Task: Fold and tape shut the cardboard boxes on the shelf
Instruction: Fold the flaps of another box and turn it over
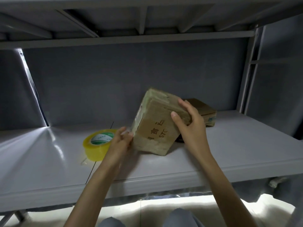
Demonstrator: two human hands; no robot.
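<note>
Cardboard box [154, 126] (tilted), between both hands

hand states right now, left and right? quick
Left hand: fingers curled at the lower left edge of the tilted box; blurred, grip cannot be told.
Right hand: grips the box's upper right side.

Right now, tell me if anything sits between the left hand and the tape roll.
Nothing visible does. The left hand is at the tilted box, and the tape roll lies just beside it on the shelf.
</note>
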